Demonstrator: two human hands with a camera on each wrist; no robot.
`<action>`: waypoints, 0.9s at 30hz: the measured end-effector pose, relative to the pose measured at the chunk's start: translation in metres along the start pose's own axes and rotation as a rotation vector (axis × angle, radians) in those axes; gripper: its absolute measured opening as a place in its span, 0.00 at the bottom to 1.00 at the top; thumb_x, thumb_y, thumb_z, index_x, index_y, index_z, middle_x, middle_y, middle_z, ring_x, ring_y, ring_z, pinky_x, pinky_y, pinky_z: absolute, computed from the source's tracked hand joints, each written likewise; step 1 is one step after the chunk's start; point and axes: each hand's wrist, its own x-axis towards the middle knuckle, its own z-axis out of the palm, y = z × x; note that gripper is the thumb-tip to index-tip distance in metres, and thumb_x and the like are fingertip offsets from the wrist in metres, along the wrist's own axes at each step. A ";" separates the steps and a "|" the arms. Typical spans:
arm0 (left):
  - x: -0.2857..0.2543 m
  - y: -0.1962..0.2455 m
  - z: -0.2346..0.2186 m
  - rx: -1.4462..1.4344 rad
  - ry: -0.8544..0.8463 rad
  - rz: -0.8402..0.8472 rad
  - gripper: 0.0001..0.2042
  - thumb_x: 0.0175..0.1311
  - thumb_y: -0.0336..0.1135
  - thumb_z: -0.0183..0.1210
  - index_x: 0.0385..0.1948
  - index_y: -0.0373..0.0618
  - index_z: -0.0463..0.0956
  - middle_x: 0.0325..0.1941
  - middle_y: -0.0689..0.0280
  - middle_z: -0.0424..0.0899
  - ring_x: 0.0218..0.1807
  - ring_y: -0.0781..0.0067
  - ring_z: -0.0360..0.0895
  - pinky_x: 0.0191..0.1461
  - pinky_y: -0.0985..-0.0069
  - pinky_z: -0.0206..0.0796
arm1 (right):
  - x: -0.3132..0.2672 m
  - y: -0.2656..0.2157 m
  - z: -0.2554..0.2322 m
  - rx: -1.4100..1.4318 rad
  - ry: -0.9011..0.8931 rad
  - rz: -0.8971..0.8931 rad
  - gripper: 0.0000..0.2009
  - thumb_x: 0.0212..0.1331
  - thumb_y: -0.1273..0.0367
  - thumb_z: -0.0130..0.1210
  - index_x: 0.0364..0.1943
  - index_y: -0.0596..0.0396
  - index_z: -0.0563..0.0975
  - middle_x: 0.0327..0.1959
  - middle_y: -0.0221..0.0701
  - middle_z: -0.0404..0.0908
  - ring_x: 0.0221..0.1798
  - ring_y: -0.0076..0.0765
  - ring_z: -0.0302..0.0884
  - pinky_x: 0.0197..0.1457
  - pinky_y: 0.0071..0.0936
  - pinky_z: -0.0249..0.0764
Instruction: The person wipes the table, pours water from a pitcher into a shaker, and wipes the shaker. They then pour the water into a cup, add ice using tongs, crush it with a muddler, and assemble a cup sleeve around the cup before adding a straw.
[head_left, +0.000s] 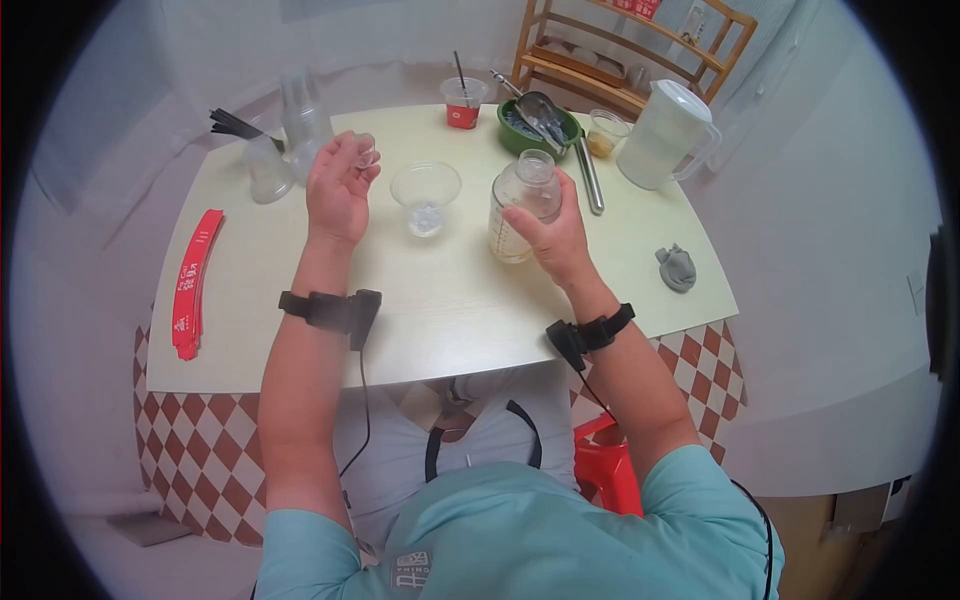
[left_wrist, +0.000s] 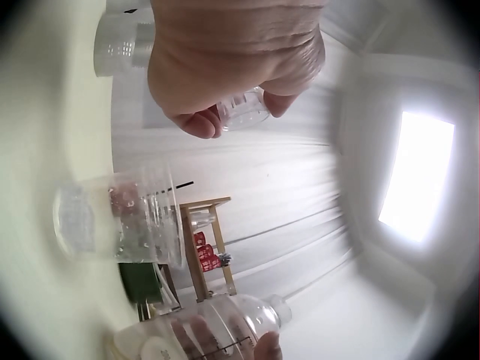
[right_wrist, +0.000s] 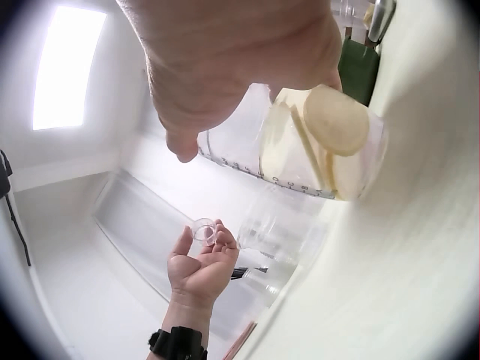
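Note:
The left hand (head_left: pixel 340 192) pinches a small clear cup (head_left: pixel 364 150), raised over the table's left part; in the left wrist view the small cup (left_wrist: pixel 244 109) sits between fingers and thumb. The right hand (head_left: pixel 556 236) grips a clear shaker bottle (head_left: pixel 522 196) with printed measuring marks, upright on or just above the table. Pale round slices (right_wrist: pixel 336 120) and some liquid lie in the bottle's bottom. A clear plastic cup (head_left: pixel 425 188) with something clear in its base stands between the hands.
Behind are a red-labelled cup (head_left: pixel 463 104), a green bowl (head_left: pixel 520 138) of utensils, a lidded pitcher (head_left: pixel 664 136) and a wooden rack (head_left: pixel 590 70). Stacked cups (head_left: pixel 303 112) stand at the left, red strips (head_left: pixel 192 285) nearer the edge. A grey cloth (head_left: pixel 676 269) lies right.

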 end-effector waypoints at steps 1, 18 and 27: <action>-0.002 -0.003 -0.006 -0.003 0.008 0.005 0.13 0.72 0.36 0.59 0.52 0.43 0.72 0.45 0.65 0.83 0.45 0.73 0.78 0.50 0.74 0.70 | 0.005 -0.005 0.001 -0.006 -0.047 0.015 0.45 0.50 0.58 0.75 0.68 0.56 0.59 0.61 0.39 0.72 0.64 0.35 0.71 0.68 0.35 0.69; -0.009 -0.018 -0.016 0.240 0.006 -0.098 0.13 0.74 0.41 0.58 0.53 0.46 0.74 0.47 0.67 0.84 0.40 0.78 0.81 0.43 0.83 0.68 | 0.068 -0.037 0.014 -1.069 -0.418 -0.114 0.43 0.45 0.52 0.73 0.67 0.54 0.68 0.63 0.47 0.74 0.66 0.52 0.72 0.68 0.41 0.70; -0.010 -0.019 -0.017 0.248 -0.005 -0.095 0.12 0.73 0.40 0.59 0.51 0.47 0.75 0.46 0.68 0.84 0.40 0.79 0.80 0.43 0.83 0.69 | 0.074 -0.062 0.027 -1.406 -0.456 -0.259 0.40 0.44 0.55 0.73 0.65 0.47 0.70 0.60 0.40 0.76 0.63 0.51 0.72 0.67 0.44 0.68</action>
